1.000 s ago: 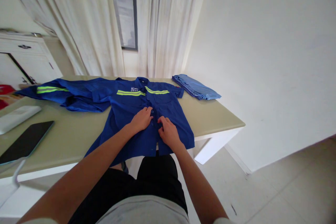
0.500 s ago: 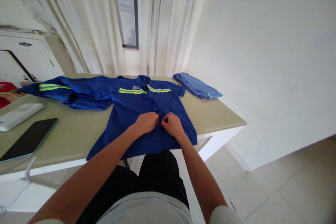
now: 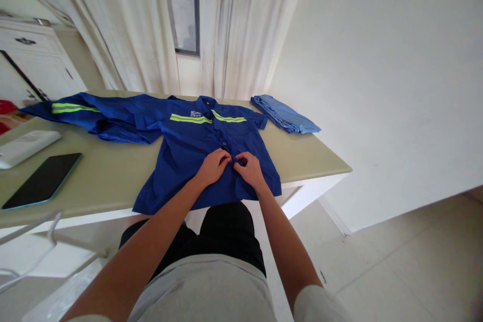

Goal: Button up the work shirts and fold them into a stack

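A blue work shirt (image 3: 188, 161) with yellow-green reflective stripes lies front up on the table, its collar away from me and its hem over the near edge. My left hand (image 3: 214, 166) pinches the front placket from the left. Close beside it, my right hand (image 3: 249, 168) pinches the other side of the placket, fingertips almost meeting the left ones. A button (image 3: 224, 144) shows just above my fingers. Whatever lies between the fingertips is too small to make out. To the left, another striped blue garment (image 3: 124, 118) lies loosely spread, touching the shirt.
Folded lighter-blue cloth (image 3: 285, 113) rests at the table's back right. On the left are a dark tablet (image 3: 43, 181) and a white oblong device (image 3: 28, 147). White cables (image 3: 53, 231) hang at the near left edge. A wall (image 3: 377, 85) stands to the right, curtains (image 3: 241, 25) behind.
The view has tilted slightly, so the table sits higher. Both hands stay at the placket; their fingers have shifted, and the cloth between them is pinched up more.
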Available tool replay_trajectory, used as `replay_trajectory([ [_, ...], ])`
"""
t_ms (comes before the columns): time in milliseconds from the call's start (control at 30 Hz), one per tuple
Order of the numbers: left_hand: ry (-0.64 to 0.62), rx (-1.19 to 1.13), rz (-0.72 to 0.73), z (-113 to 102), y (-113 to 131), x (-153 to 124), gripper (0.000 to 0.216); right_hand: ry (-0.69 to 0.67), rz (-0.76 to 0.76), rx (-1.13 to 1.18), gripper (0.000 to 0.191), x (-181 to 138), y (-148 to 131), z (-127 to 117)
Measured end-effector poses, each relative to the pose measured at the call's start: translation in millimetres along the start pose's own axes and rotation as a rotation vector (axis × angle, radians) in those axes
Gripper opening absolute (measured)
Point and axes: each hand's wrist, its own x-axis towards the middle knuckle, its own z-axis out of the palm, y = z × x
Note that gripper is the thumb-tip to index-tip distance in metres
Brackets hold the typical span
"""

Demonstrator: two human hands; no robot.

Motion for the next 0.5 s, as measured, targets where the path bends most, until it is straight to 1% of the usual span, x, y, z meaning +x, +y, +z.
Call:
replay_trajectory([
  [100,0.004,-0.023,0.023,-0.7,0.5,-0.5,0.016,0.027,0.033,0.035,0.013,1.1,4.5,-0.7],
  [200,0.011,0.001,0.063,-1.5,3.5,-2.9,0.016,0.028,0.025,0.085,0.013,-0.3,5.4,-0.8],
  [267,0.013,0.017,0.068,-2.0,5.3,-4.0,0.017,0.004,-0.001,0.083,0.015,-1.7,4.1,-0.8],
  [367,0.009,0.009,0.038,-1.7,5.1,-3.9,0.015,-0.023,-0.031,0.041,0.022,-2.4,2.7,-0.9],
  [500,0.003,0.002,0.042,-0.2,1.1,-3.6,0.016,-0.023,-0.014,0.044,0.014,-0.9,2.6,-1.2],
])
